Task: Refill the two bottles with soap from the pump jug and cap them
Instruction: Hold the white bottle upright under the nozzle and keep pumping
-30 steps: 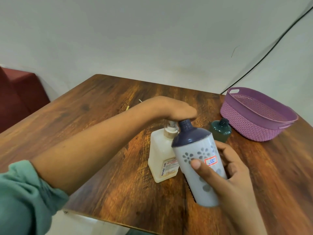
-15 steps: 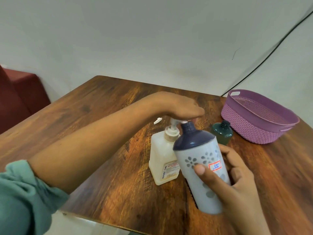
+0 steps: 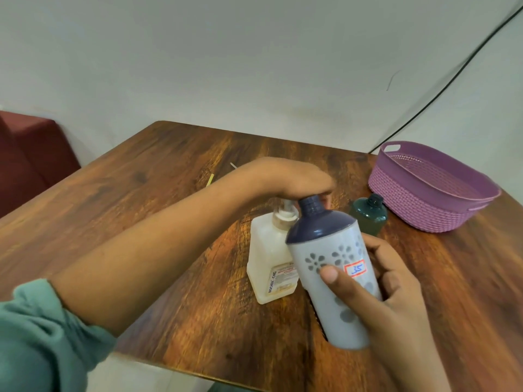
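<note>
A cream pump jug (image 3: 268, 261) stands mid-table. My left hand (image 3: 294, 179) lies palm-down on its pump head, which it mostly hides. My right hand (image 3: 390, 301) grips a white bottle (image 3: 336, 267) with grey flowers and a dark blue top. I hold it tilted, its uncapped neck right under my left hand beside the pump. A small dark green bottle (image 3: 369, 215) without a cap stands behind it, near the basket.
A purple woven basket (image 3: 424, 205) sits at the table's back right. Two small sticks (image 3: 210, 179) lie behind my left forearm. The wooden table's (image 3: 169, 165) front edge runs below my left arm. A dark red seat (image 3: 31, 154) is at far left.
My left hand rose with the pump half a second ago and has come down on it again. The white bottle stays tilted at the spout in my right hand.
</note>
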